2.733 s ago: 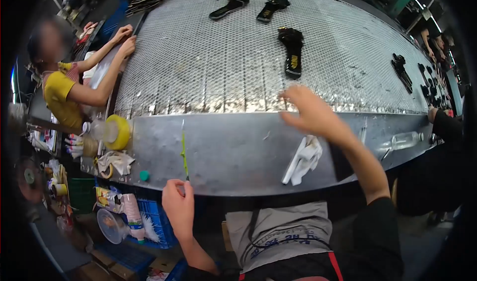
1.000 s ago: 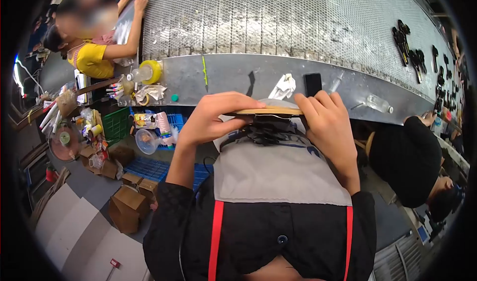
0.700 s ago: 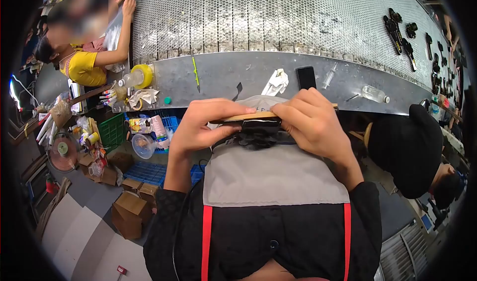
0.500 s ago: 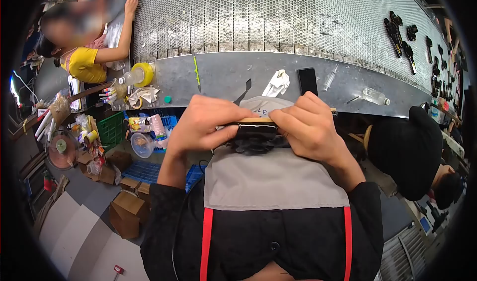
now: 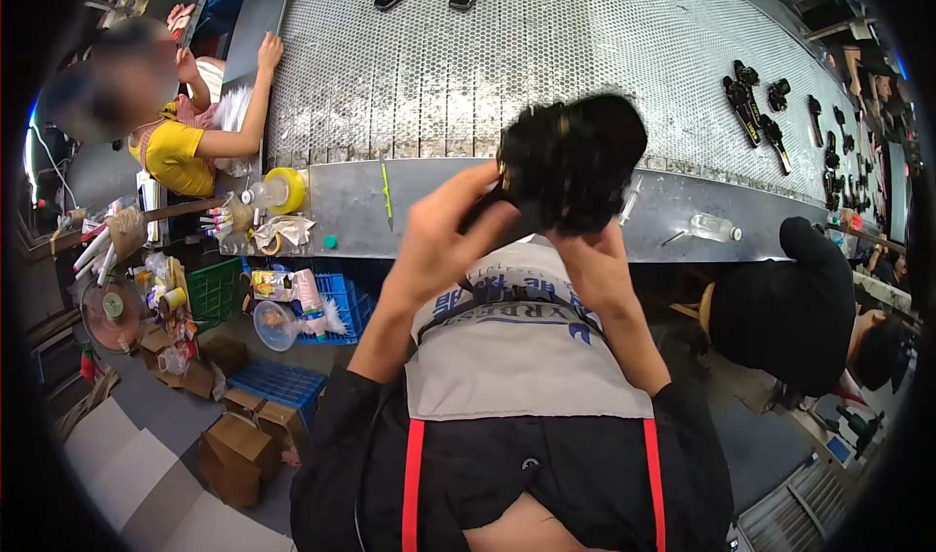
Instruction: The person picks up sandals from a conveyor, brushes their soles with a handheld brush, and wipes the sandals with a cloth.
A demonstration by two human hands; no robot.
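A bulky black thing (image 5: 575, 162) with a ragged, shiny surface is raised in front of me over the workbench edge. It is blurred, so I cannot make out its kind. My left hand (image 5: 444, 235) grips its left side, with a dark part between thumb and fingers. From below, my right hand (image 5: 597, 269) holds its lower right side; those fingertips are hidden behind it. Under both hands lies my grey apron (image 5: 526, 386) with blue lettering and red straps.
A grey metal ledge (image 5: 429, 196) fronts a perforated metal conveyor (image 5: 409, 84) carrying black pieces with gold lettering (image 5: 751, 113). On the ledge are a green pen (image 5: 386, 193), yellow tape roll (image 5: 285, 190) and clear bottle (image 5: 715, 228). A person in yellow (image 5: 180, 157) sits left; a black-clothed person (image 5: 775, 318) is right.
My hands have parted from the tan-edged black item close at my apron and moved forward, now holding the black mass higher. The view has shifted, showing more black pieces on the conveyor.
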